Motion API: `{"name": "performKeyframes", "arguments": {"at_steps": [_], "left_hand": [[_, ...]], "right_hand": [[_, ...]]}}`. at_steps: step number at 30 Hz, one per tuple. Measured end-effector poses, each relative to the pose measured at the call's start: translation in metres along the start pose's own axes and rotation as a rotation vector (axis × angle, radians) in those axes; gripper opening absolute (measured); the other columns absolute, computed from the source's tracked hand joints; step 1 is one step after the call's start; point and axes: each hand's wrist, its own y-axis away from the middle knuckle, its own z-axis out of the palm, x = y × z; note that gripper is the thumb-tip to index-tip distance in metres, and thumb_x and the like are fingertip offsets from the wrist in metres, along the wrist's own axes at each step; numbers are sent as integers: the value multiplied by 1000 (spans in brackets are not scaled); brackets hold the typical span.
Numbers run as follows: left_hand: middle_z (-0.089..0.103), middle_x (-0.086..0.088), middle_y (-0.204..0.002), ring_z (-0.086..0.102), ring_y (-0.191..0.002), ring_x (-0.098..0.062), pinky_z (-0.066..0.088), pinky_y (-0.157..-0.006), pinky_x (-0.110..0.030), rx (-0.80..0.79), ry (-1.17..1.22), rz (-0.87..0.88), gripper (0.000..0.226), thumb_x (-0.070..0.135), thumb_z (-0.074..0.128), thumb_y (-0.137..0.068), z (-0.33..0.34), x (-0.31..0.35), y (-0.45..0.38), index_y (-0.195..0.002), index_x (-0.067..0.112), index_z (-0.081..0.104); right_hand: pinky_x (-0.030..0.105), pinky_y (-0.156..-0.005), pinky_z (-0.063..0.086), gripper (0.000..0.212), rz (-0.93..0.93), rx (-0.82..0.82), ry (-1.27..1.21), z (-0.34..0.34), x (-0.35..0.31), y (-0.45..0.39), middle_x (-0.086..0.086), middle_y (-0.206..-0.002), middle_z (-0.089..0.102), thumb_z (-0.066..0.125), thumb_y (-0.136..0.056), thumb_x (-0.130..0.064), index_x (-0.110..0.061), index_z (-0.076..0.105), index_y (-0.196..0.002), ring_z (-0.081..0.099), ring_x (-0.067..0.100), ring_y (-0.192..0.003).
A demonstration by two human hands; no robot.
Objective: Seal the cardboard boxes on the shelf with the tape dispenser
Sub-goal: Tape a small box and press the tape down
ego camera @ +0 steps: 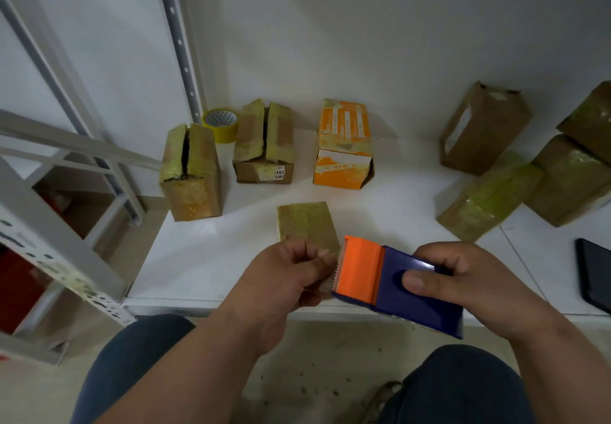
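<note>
My right hand (463,278) grips a blue tape dispenser (413,298) with an orange cutter head (358,268), held just above the front edge of the white shelf (198,258). My left hand (291,275) pinches the tape end at the cutter's teeth. Right behind both hands lies a small taped cardboard box (305,222), partly hidden by my left hand. Further back stand a brown box with a split top (191,172), a brown box with loose flaps (264,146) and an orange and white box (345,146).
A yellow tape roll (221,123) sits at the back beside the grey shelf post (180,43). Several taped brown boxes (489,195) are piled at the right. A dark flat device (595,275) lies at the right edge. My knees are below the shelf.
</note>
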Motion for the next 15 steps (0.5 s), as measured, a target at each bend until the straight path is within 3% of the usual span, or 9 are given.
{"name": "performKeyframes", "arguments": {"at_steps": [4, 9, 15], "left_hand": [[61, -9, -68, 55, -66, -21, 50, -64, -29, 97, -82, 71, 18, 12, 60, -94, -6, -7, 2, -76, 10, 62], [59, -3, -59, 52, -54, -12, 48, -53, -20, 169, -88, 112, 17, 8, 60, -93, -12, -7, 8, -76, 6, 64], [61, -4, -60, 51, -53, -15, 46, -55, -27, 284, -11, 101, 16, 9, 65, -89, -36, -7, 6, -73, 9, 67]], "right_hand": [[14, -51, 43, 52, 30, -31, 165, 4, -7, -6, -6, -66, 67, 62, -51, -75, -26, 67, -69, 61, 4, -56], [14, -50, 43, 45, 9, -79, 240, 1, -18, -12, -9, -64, 65, 71, -65, -66, -21, 65, -68, 60, 3, -55], [13, -49, 43, 57, 75, -74, 205, -25, -14, -17, -2, -62, 69, 69, -51, -71, -16, 69, -69, 63, 5, -53]]}}
